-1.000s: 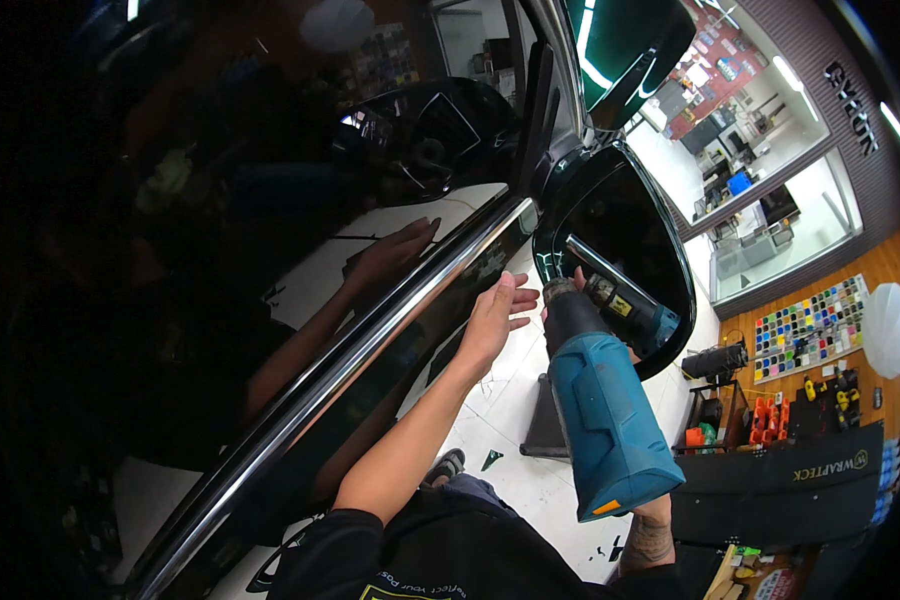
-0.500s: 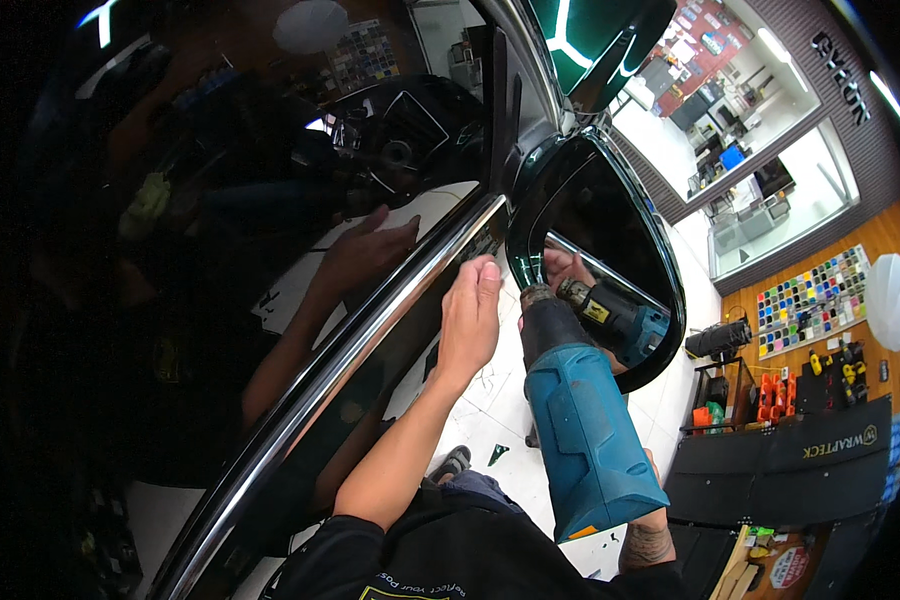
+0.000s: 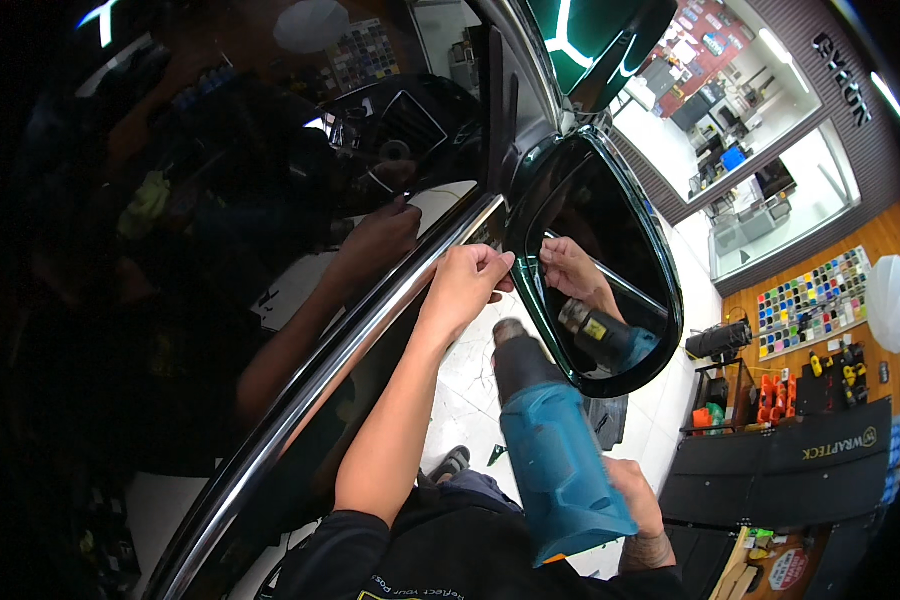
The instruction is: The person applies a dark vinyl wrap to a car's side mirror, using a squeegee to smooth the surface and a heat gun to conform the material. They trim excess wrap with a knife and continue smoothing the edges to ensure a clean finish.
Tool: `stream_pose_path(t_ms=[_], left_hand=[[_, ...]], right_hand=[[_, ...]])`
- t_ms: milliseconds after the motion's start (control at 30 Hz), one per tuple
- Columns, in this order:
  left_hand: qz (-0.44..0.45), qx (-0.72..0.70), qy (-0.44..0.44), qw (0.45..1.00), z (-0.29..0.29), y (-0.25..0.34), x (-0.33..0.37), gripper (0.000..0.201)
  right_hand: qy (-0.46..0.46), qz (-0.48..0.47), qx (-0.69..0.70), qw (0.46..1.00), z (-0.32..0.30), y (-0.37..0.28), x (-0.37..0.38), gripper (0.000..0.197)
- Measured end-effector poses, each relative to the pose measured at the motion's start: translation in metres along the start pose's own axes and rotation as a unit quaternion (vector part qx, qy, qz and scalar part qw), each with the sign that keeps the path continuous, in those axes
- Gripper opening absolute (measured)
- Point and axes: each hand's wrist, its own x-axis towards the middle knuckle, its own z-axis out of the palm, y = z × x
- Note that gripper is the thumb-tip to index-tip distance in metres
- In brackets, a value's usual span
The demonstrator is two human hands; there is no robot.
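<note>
Heat gun (image 3: 560, 455) on the move in no one's grip but the right hand's (image 3: 635, 495), its fingers mostly hidden behind the teal body, the nozzle (image 3: 507, 329) angled up just beside the black side mirror (image 3: 615, 215)! And here's the left hand (image 3: 460, 285) at the mirror's inner edge, thumb and forefinger pressed together, whether pinching anything one cannot tell

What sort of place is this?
Probably a car workshop, perhaps one for bodywork or finishing: there is a side mirror up close, what looks like a heat gun in the right hand, and a board of colour samples.
</note>
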Motion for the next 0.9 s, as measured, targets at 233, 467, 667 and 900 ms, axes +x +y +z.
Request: stream_pose_path(t_ms=[233,467,667,900], left_hand=[[0.023,-0.056,0.023,0.998,0.017,-0.008,0.001,0.028],[0.018,-0.023,0.037,0.999,0.024,-0.015,0.004,0.023],[0.274,0.177,0.157,0.932,0.023,0.000,-0.045,0.027],[0.198,0.155,-0.058,0.966,0.046,0.000,-0.066,0.028]], right_hand=[[-0.047,0.106,-0.021,0.993,0.024,0.054,-0.020,0.064],[0.008,0.161,0.005,0.987,0.034,0.094,-0.038,0.070],[0.048,0.201,0.029,0.978,0.037,0.111,-0.046,0.068],[0.047,0.262,0.064,0.962,0.042,0.134,-0.056,0.067]])
